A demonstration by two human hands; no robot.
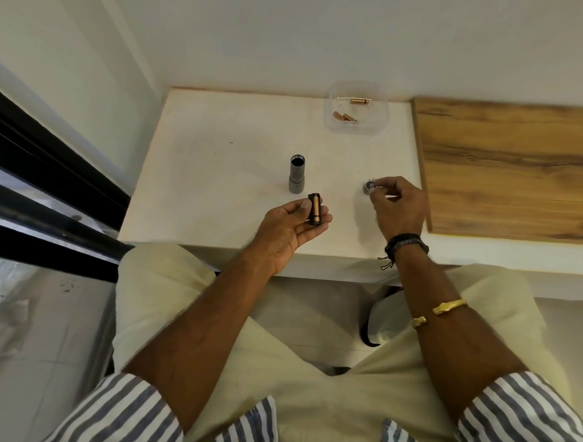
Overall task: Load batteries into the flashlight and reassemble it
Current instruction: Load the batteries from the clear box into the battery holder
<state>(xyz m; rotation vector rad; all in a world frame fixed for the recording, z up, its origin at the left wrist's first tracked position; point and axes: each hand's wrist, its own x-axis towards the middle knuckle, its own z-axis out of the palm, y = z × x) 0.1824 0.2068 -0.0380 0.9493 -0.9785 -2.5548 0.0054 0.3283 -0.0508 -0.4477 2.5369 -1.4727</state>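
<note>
A grey flashlight body (297,175) stands upright on the white table (219,172), its open end up. Just in front of it, my left hand (291,230) holds a black battery holder (315,209) with copper-coloured batteries in it, palm up. To the right, my right hand (398,204) pinches the small round flashlight cap (369,187), which rests on or just above the table top.
A clear plastic tub (355,107) with several copper-coloured batteries stands at the back of the table. A wooden board (510,169) lies to the right. The wall runs close behind. My lap is below the table's front edge.
</note>
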